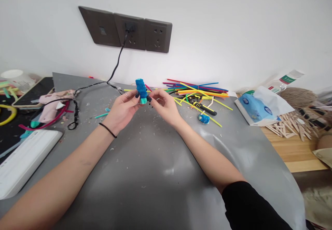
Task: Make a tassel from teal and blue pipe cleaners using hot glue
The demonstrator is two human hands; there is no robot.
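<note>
A small blue fuzzy roll with a light green lower end (140, 89) is held upright above the grey mat (155, 174). My left hand (126, 107) pinches it from the left between thumb and fingers. On the other side, my right hand (166, 105) has its thumb and fingertips pressed together at the roll's lower right; what lies between them, if anything, is too small to make out. Another blue fuzzy piece (204, 118) lies on the mat to the right, close to yellow-and-black pliers (204, 108).
Colourful pipe cleaners (199, 89) are piled near the wall. At left are a pink glue gun (50, 107), a black cable (118, 62) and a white power strip (28, 157). Tissues (255, 109), wooden sticks (292, 126) and twine (297, 98) lie at right.
</note>
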